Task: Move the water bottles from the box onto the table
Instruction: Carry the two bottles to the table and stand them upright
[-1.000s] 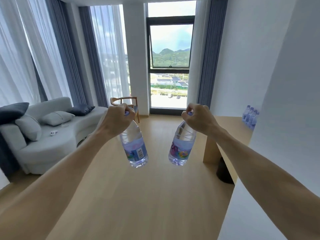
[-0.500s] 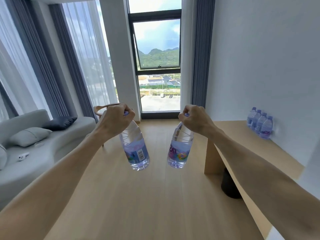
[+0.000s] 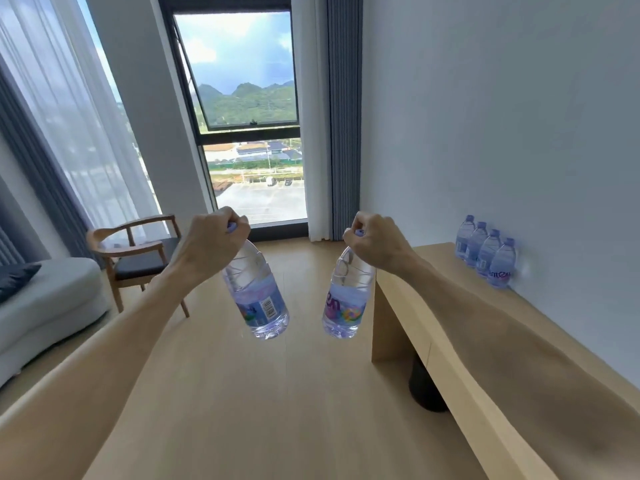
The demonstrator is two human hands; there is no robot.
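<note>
Left hand (image 3: 211, 240): our fingers pinch a bottle (image 3: 258, 296) by its cap, hanging free.
Right hand (image 3: 375, 240): likewise pinches the second bottle (image 3: 346, 299).
Counter (image 3: 440, 268): four bottles (image 3: 486, 252) line the wall.

Left bottle (image 3: 257, 295): clear plastic, purple cap, blue-purple label with barcode showing, hanging by the cap, base tilted to the right, in mid-air over the floor. Right bottle (image 3: 347, 299): same type, colourful label, also hanging by the cap, base tilted left, just left of the table (image 3: 446, 275). Four matching bottles (image 3: 486, 256) stand upright in a tight row on the table against the wall.
</note>
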